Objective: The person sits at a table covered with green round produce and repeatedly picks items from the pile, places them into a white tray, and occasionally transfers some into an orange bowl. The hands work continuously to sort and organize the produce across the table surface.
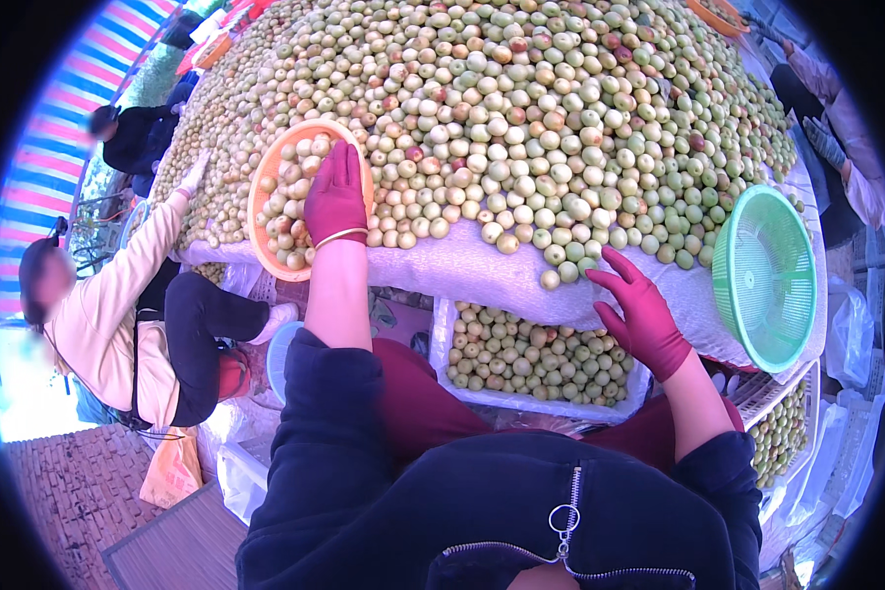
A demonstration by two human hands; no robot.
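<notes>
A broad heap of small round yellow-green fruits, some blushed red and looking like jujubes, covers the table. My left hand wears a dark red glove. Its fingers are stretched out flat over the right side of an orange basket partly filled with the same fruits; what lies under the palm is hidden. My right hand, gloved the same way, hovers at the table's near edge with thumb and fingers apart and nothing in it. A few fruits on the cloth are nearest to its fingertips.
A green basket with no fruit in it tilts at the right edge. Below the table edge stands a white crate of fruits before my knees. A person sits at left, reaching to the heap; others work at far left and right.
</notes>
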